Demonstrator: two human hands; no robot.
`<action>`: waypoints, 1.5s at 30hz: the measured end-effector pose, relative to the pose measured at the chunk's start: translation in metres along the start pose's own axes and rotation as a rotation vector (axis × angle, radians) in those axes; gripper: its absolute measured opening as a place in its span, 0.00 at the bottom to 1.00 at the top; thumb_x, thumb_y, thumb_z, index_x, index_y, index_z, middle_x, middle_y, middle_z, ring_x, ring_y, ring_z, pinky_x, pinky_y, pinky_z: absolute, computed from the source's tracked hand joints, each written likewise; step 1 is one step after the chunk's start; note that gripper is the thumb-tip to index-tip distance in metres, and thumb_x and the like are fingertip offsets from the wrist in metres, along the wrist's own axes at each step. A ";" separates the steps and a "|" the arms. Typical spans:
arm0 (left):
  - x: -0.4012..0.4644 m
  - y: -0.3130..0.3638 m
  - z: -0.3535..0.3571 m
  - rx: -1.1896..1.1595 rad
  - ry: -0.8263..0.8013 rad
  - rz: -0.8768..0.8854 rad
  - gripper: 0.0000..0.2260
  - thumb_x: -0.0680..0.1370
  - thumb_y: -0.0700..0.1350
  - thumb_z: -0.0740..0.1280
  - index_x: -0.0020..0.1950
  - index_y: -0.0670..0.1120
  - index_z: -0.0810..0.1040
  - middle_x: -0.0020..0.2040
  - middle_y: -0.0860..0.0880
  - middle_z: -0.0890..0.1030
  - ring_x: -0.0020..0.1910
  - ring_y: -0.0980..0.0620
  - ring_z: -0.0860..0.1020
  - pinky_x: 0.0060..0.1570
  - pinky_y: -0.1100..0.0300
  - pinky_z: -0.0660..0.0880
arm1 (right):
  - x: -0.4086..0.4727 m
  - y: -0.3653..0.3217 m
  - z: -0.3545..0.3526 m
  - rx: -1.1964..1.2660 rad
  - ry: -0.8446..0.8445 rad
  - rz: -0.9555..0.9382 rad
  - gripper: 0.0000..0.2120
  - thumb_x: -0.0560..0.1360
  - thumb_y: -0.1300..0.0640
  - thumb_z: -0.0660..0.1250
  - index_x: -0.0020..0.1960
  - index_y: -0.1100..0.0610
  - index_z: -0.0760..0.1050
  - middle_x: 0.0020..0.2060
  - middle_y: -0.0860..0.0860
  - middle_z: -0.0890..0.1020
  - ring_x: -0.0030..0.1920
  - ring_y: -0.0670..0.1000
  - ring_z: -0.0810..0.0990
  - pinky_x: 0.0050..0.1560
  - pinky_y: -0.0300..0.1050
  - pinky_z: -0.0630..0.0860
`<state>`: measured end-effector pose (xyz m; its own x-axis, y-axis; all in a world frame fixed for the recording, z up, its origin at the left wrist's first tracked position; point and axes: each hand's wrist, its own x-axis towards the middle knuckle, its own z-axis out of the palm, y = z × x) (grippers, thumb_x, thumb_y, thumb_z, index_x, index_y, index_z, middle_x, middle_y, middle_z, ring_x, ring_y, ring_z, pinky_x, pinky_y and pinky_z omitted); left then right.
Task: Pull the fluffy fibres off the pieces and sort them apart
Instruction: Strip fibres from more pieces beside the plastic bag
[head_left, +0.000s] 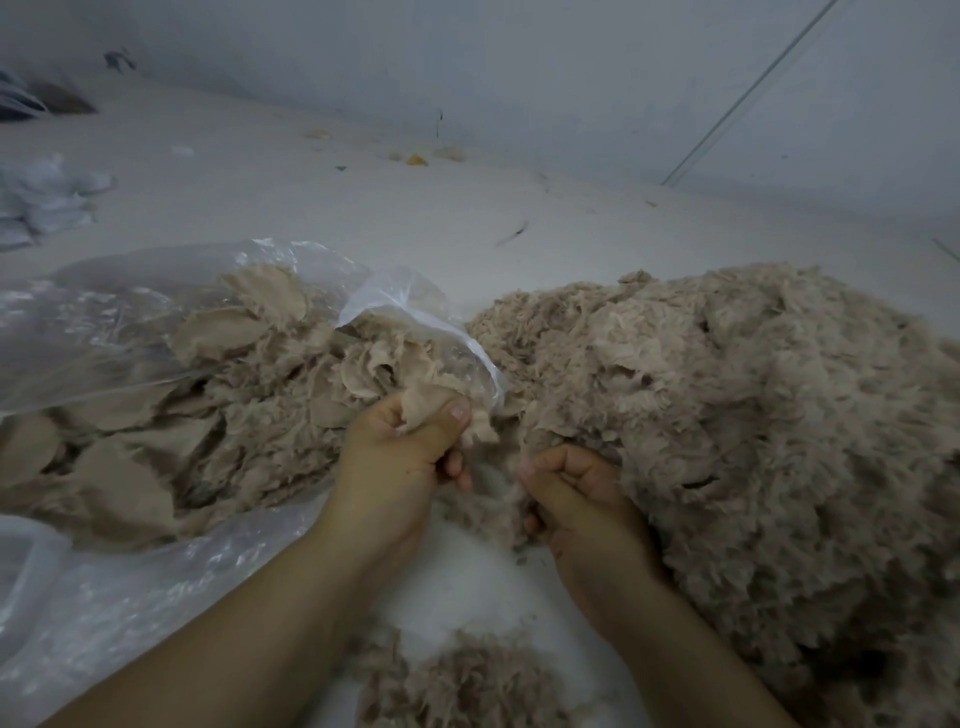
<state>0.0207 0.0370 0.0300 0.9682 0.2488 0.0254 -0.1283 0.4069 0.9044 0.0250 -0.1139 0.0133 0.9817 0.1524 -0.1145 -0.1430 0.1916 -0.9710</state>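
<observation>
While a clear plastic bag (130, 322) at left lies open with flat beige pieces (218, 332) spilling from it, the left hand (405, 457) pinches one beige piece (426, 408) between thumb and curled fingers. Just beside it, the right hand (576, 499) grips a tuft of fluffy fibres (488, 506); the large fibre heap (753, 415) fills the right.

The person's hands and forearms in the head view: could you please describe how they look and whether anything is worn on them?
Both are bare. The left hand and right hand wear no gloves, and no rings, watch or bracelet show. The forearms are uncovered all the way to the bottom edge of the picture, with no sleeve in view. The left thumbnail is short and unpainted. Wisps of fluff lie about the fingers.
</observation>
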 end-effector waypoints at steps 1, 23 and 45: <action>0.002 0.002 -0.001 -0.030 0.011 0.011 0.09 0.75 0.38 0.68 0.35 0.46 0.80 0.30 0.46 0.74 0.25 0.51 0.68 0.26 0.58 0.69 | 0.000 0.000 0.000 0.013 0.011 0.011 0.09 0.77 0.66 0.65 0.38 0.60 0.72 0.25 0.52 0.76 0.25 0.48 0.72 0.27 0.39 0.71; 0.003 0.003 -0.005 0.022 -0.085 -0.129 0.16 0.81 0.45 0.62 0.38 0.38 0.79 0.28 0.41 0.74 0.20 0.50 0.65 0.22 0.61 0.67 | 0.000 0.000 0.003 0.054 0.016 0.031 0.07 0.78 0.61 0.64 0.42 0.62 0.76 0.35 0.59 0.72 0.30 0.50 0.69 0.30 0.41 0.68; 0.032 0.035 -0.038 1.847 0.148 0.695 0.05 0.62 0.30 0.62 0.33 0.36 0.76 0.38 0.39 0.73 0.41 0.38 0.72 0.32 0.50 0.65 | -0.003 -0.006 0.005 0.052 -0.005 0.044 0.16 0.79 0.62 0.63 0.33 0.55 0.77 0.27 0.51 0.76 0.25 0.47 0.72 0.29 0.40 0.72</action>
<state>0.0392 0.0927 0.0460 0.8237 0.0327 0.5661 0.0238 -0.9995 0.0230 0.0224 -0.1106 0.0201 0.9737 0.1669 -0.1551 -0.1920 0.2346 -0.9530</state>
